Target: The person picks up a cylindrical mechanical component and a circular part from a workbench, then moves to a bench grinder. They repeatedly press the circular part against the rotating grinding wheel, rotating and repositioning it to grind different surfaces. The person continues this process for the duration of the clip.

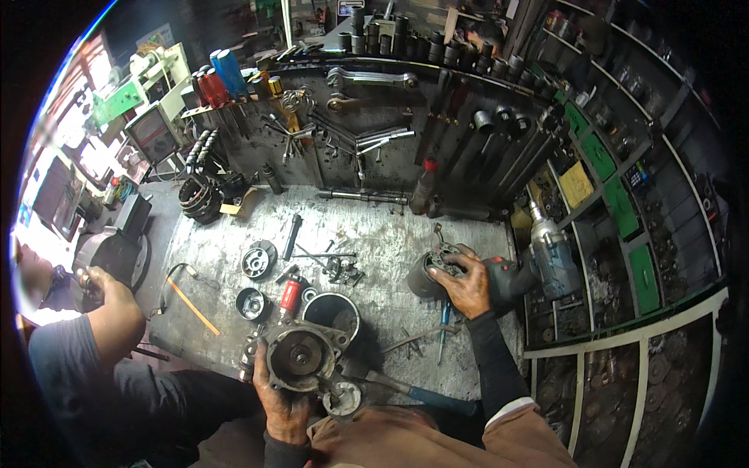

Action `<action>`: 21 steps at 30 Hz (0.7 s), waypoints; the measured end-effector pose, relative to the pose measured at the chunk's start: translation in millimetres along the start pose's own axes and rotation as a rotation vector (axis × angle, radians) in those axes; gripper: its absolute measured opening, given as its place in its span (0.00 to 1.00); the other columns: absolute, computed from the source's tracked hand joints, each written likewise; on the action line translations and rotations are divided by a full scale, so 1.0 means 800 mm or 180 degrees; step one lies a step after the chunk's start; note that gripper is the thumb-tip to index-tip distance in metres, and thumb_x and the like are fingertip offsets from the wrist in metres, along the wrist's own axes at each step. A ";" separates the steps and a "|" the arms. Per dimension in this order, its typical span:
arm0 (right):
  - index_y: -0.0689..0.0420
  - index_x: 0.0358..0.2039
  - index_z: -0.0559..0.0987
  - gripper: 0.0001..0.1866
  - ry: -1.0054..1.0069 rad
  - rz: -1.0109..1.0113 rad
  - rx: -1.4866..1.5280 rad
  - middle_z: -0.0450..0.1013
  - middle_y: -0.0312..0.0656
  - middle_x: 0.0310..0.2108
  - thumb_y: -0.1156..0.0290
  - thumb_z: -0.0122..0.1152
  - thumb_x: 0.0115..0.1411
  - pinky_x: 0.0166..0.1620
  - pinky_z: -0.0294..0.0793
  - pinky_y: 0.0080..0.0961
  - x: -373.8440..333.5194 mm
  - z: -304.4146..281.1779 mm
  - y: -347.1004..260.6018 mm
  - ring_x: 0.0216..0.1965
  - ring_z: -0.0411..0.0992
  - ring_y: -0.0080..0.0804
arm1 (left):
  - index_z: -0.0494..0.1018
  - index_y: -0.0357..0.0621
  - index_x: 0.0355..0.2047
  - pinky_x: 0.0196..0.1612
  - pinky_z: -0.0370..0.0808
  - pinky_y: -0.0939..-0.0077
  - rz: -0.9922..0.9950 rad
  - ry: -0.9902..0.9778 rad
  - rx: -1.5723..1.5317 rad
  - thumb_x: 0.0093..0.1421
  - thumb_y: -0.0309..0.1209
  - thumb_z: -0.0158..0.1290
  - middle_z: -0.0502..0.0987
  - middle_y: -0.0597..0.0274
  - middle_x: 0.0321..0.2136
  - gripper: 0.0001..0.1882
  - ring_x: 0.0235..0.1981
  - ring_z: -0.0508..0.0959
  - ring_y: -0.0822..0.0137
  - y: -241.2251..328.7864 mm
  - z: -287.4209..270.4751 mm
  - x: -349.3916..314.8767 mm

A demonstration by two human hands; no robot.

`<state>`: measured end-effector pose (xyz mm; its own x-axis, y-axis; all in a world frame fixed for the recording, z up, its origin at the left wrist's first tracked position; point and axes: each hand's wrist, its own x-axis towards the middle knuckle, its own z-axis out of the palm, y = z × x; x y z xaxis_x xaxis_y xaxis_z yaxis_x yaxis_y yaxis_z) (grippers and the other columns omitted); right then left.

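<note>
At the bench's near edge, my left hand (282,409) is closed around a cast metal motor housing (301,357), its round open face turned up. A smaller round opening (342,398) sticks out at its lower side. To the right, my right hand (468,287) grips the top of a dark motor cylinder (422,279), fingers on its slotted end plate (445,257). My palm hides part of that plate. An open metal cylinder (332,313) stands just behind the housing. Near it lie a red-bodied tool (292,295), a round cap (252,303) and a ribbed end cover (258,259).
A hammer with a blue handle (437,398) lies near the front edge. A cordless impact wrench (552,261) sits at the right by the shelves (644,281). Wrenches (371,79) and sockets line the back panel. Another person's arm (113,312) is at the left.
</note>
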<state>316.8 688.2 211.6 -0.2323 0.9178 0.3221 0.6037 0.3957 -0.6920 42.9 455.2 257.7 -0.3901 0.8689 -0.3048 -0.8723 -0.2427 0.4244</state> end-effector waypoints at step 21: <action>0.68 0.42 0.82 0.24 -0.1672 -0.0514 0.3904 0.75 0.62 0.53 0.65 0.80 0.50 0.64 0.68 0.45 -0.099 -0.040 -0.246 0.57 0.74 0.49 | 0.68 0.40 0.60 0.42 0.85 0.38 0.0838 0.0552 -0.0410 0.70 0.60 0.42 0.78 0.42 0.49 0.35 0.46 0.83 0.42 0.046 -0.113 -0.206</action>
<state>240.9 536.5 342.5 -0.6654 0.6531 0.3615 -0.4616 0.0206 -0.8868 48.6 264.3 246.2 -0.6414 0.6856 -0.3443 -0.7608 -0.5110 0.4000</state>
